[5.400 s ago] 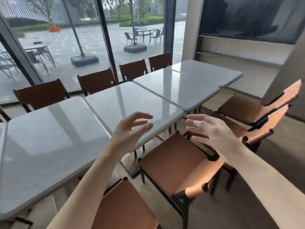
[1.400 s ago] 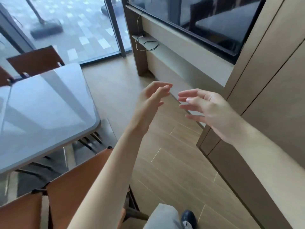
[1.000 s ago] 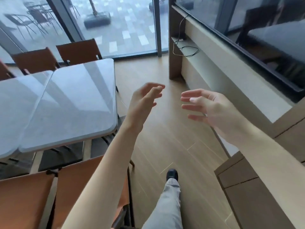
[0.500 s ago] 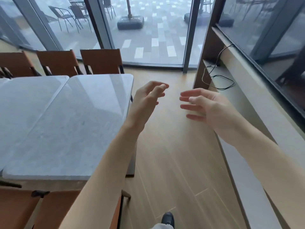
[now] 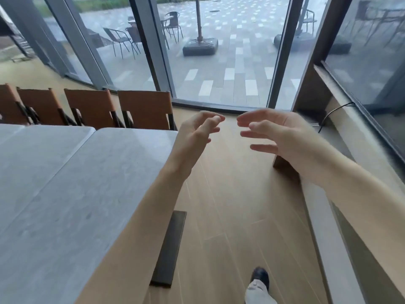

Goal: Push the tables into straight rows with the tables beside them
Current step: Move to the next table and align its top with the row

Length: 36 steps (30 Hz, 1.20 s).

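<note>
The end table (image 5: 92, 194) of the row has a pale grey marble top and fills the left of the head view, its right edge beneath my left forearm. A second grey table (image 5: 28, 154) butts against its left side along a straight seam. My left hand (image 5: 195, 137) hovers in the air past the end table's far right corner, fingers loosely curled, holding nothing. My right hand (image 5: 274, 134) floats beside it over the floor, fingers spread and empty. Neither hand touches a table.
Several brown chairs (image 5: 144, 110) line the tables' far side. The table's dark base plate (image 5: 168, 249) juts onto the wood floor (image 5: 230, 205). A low ledge (image 5: 328, 216) with a black cable runs along the right wall. Glass doors stand ahead. My shoe (image 5: 259, 276) is below.
I have walked round the end of the row and turned left, so the end table now lies lengthwise at my left. Both hands stayed raised and empty.
</note>
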Motion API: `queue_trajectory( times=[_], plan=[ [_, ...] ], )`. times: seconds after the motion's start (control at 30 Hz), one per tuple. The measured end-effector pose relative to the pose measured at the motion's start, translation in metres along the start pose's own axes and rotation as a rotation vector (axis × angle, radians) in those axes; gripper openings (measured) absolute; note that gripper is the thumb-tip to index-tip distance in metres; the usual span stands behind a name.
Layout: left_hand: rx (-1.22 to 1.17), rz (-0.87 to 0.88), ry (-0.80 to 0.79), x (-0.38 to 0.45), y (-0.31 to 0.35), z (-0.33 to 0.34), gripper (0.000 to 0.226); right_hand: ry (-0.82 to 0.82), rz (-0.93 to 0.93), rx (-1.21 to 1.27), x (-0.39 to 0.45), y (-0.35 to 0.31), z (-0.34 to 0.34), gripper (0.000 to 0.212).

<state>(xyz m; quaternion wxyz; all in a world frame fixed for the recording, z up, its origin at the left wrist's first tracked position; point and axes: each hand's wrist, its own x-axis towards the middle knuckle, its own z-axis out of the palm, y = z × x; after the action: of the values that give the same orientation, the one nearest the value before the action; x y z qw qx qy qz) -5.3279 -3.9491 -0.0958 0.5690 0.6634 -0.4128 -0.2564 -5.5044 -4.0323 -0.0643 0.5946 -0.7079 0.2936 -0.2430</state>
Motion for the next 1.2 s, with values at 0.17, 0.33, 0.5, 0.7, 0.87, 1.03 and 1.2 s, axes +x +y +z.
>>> queue_trajectory(
  times=[0.17, 0.33, 0.5, 0.7, 0.87, 1.03, 1.2],
  plan=[
    [0.005, -0.012, 0.058, 0.099, 0.008, 0.036, 0.017, -0.081, -0.004, 0.011, 0.099, 0.002, -0.060, 0.023],
    [0.031, -0.057, 0.162, 0.177, 0.001, 0.050, 0.018, -0.156, 0.020, 0.045, 0.198, 0.010, -0.091, 0.024],
    [0.068, -0.085, 0.298, 0.235, -0.008, 0.030, 0.021, -0.283, 0.008, 0.052, 0.288, 0.014, -0.081, 0.024],
    [0.090, -0.120, 0.441, 0.313, -0.038, -0.010, 0.020, -0.410, -0.049, 0.001, 0.401, 0.016, -0.048, 0.029],
    [0.078, -0.136, 0.530, 0.413, -0.067, -0.054, 0.020, -0.482, -0.097, -0.038, 0.519, 0.010, -0.020, 0.029],
    [0.041, -0.110, 0.616, 0.519, -0.079, -0.102, 0.022, -0.518, -0.130, -0.032, 0.640, -0.014, 0.006, 0.031],
    [0.052, -0.114, 0.639, 0.592, -0.084, -0.135, 0.023, -0.564, -0.147, -0.013, 0.728, -0.025, 0.026, 0.029]
  ],
)
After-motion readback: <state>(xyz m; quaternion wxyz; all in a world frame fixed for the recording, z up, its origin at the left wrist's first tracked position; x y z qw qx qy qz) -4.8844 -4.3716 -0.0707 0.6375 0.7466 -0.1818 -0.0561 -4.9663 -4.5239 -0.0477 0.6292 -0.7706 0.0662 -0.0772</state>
